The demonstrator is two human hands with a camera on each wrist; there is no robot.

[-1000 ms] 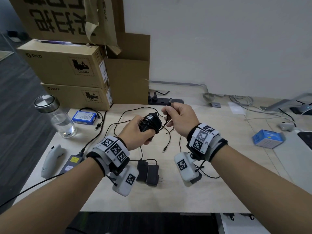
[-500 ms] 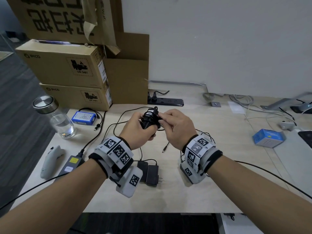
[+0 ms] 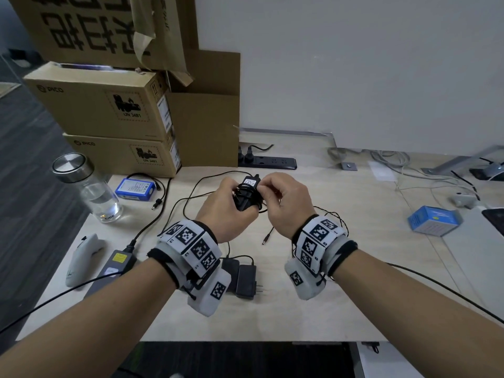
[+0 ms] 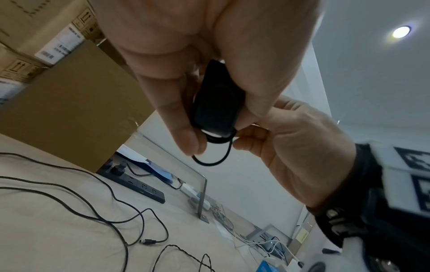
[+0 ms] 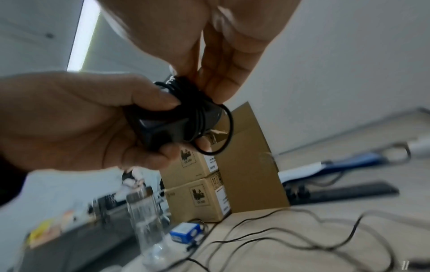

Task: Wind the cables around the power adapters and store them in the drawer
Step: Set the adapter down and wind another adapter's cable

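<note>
1. Nearest the front edge of the bench (image 3: 272, 323), two more power adapters (image 3: 241, 275) lie side by side between the wrists, their cables not yet wound; by my reading they are the later rounds of the task.
2. Above the middle of the bench, the left hand (image 3: 223, 208) wraps its fingers and thumb round the black power adapter (image 3: 246, 196), holding it clear of the surface.
3. The right hand (image 3: 283, 203) pinches the thin black cable (image 5: 200, 114) against the adapter's body; several turns already sit on it and one slack loop hangs below.
4. The step in hand looks like winding, well along. The next move calls for pulling that loop snug and bringing in the free tail, whose barrel plug (image 3: 266, 240) lies on the bench just beneath the right hand.
5. No drawer shows in any view, so where to store it cannot be told.
6. Open room lies right of centre on the bench. At the left edge stand a water bottle (image 3: 87, 189) and a blue battery pack (image 3: 135, 188).
7. At the far left corner, cardboard boxes (image 3: 109, 110) are stacked; a power strip (image 3: 268, 160) lies along the far edge.
</note>
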